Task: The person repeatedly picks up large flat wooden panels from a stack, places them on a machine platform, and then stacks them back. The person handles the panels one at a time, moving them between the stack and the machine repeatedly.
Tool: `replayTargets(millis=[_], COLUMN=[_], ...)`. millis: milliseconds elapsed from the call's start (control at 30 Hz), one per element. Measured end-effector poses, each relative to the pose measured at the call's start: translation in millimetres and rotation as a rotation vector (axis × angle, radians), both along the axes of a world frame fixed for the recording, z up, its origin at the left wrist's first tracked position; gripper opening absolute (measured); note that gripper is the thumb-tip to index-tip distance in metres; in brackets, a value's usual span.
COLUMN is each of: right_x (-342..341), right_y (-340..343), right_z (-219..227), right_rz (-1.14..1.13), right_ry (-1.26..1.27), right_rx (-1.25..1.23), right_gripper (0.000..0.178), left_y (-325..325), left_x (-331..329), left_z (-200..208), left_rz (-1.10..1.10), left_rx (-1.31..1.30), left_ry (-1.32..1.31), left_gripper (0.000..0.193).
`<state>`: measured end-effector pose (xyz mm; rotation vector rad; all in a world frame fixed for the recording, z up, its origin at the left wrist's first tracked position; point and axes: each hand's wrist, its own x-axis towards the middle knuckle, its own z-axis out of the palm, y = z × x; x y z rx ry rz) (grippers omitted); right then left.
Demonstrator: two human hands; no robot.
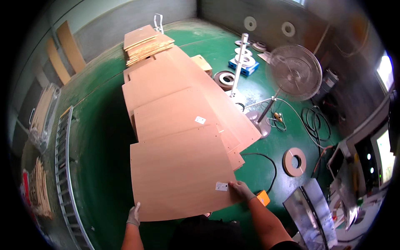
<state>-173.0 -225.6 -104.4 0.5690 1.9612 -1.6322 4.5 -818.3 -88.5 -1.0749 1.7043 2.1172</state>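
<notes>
Clock directions from the centre of your view, twelve straight ahead. Green floor: under everything before you. Stack of brown panels: toward twelve o'clock, sheets overlapping in steps, with several short boards piled at the far end. Front panel: at six o'clock, flat, nearest you, its far edge lapping over the next sheet, its near edge between your two hands. Metal ladder: between eight and nine o'clock, along the floor. Standing fan: two o'clock, round cage on a pole and disc base. Wrapped bundle: nine o'clock, in clear film. Brown coil: toward four o'clock, ring-shaped, flat on the floor. Blue box: between one and two o'clock, pale rings on top. Orange box: toward five o'clock, just beside your right wrist. Your left hand: seven o'clock, gripping the panel's near left corner, thumb uppermost, other fingers mostly hidden. Your right hand: five o'clock, grasping the panel's right edge, undersides of the fingers unseen. White label: on the front panel, just beside your right fingertips.
</notes>
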Motion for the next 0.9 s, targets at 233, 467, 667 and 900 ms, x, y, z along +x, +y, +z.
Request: replayTargets(millis=[233, 467, 667, 900], right_x=[96.0, 212.3, 340.3, 468.6], right_y=[37.0, 94.4, 75.5, -8.8], right_z=[51.3, 126.4, 147.4, 83.4], right_rz=[-0.084, -0.702, -1.047, -1.474], right_ry=[0.407, 0.175, 0.109, -0.082], right_rx=[0.368, 0.388, 0.426, 0.726], right_gripper=[0.046, 0.054, 0.055, 0.056], left_y=[37.1, 201.5, 325.7, 472.4], left_x=[-120.9, -240.5, -290.4, -291.4], left_z=[-3.6, 9.0, 11.8, 17.5], left_rz=[0.119, -0.186, -0.652, -1.284], left_rx=[-0.190, 0.144, 0.148, -0.491], left_ry=[0.078, 0.165, 0.241, 0.669], left_gripper=[0.060, 0.065, 0.063, 0.058])
